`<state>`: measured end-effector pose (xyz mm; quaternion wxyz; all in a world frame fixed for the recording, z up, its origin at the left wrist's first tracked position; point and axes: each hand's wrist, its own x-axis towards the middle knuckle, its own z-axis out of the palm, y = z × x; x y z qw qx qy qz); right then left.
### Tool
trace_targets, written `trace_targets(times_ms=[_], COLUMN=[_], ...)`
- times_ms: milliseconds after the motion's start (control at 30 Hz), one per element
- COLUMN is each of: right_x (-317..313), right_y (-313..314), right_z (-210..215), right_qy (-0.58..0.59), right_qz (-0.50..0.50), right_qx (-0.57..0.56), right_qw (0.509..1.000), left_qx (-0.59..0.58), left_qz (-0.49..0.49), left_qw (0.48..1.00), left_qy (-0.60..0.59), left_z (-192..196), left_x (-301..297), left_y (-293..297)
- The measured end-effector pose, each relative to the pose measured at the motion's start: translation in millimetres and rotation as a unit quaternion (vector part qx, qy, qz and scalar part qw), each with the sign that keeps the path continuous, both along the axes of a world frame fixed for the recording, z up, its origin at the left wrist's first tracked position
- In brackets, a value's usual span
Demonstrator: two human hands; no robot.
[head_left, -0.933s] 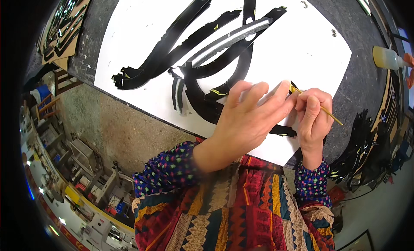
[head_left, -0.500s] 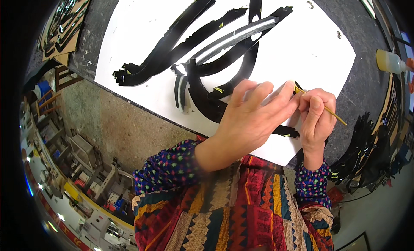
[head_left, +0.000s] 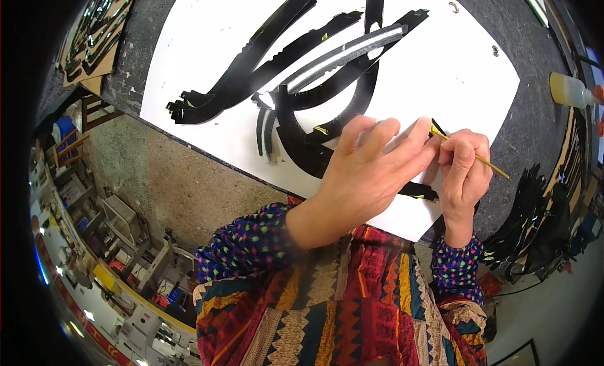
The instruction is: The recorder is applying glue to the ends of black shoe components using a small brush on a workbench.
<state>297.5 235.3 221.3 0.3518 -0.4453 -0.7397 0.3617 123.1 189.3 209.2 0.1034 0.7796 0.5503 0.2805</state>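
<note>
My left hand (head_left: 371, 171) lies palm down over the white board (head_left: 440, 83), its outer fingers spread and bent. Its index finger is close to my right hand, and the thumb is hidden beneath. A black strip (head_left: 436, 123) with a yellow mark shows at these fingertips, and the hand appears to hold it down. My right hand (head_left: 465, 168) is closed around a thin golden stick (head_left: 494, 168), whose tip is at the yellow mark. Another black strip end (head_left: 418, 191) sticks out below the left palm. Left of my hands, several curved black strips (head_left: 302, 51) lie crossed, one grey with a white band (head_left: 343, 54).
The board rests on a dark worktable (head_left: 129, 83). A bottle with yellowish liquid (head_left: 566, 90) stands at the right edge. A bundle of black strips (head_left: 522, 208) hangs at the lower right. Cardboard with glossy black pieces (head_left: 94, 39) is at the far left.
The golden stick and my right hand have shifted very slightly to the right. My left hand stays almost in place, and the strips lie as before.
</note>
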Motion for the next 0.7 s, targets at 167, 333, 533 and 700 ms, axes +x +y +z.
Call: trace_targets(times_ms=[167,333,533,700], right_x=[-2.9,-0.5,-0.2,-6.4], right_y=[0.8,-0.3,0.1,0.1], right_z=[-3.6,-4.7,-3.6,-2.8], right_qy=[0.028,0.017,0.006,0.020], right_qz=[-0.008,-0.006,-0.004,-0.021], right_qx=[0.000,0.007,0.012,0.003], right_qw=[1.000,1.000,1.000,1.000], left_qx=[0.002,0.002,0.001,0.004], left_qz=[0.001,0.003,0.001,0.001], left_qw=[1.000,1.000,1.000,1.000], left_qy=[-0.001,0.000,0.002,-0.002], left_z=[0.1,-0.7,-0.2,-0.1], left_x=[0.6,1.1,0.8,1.0], left_y=[0.1,-0.5,-0.5,0.0])
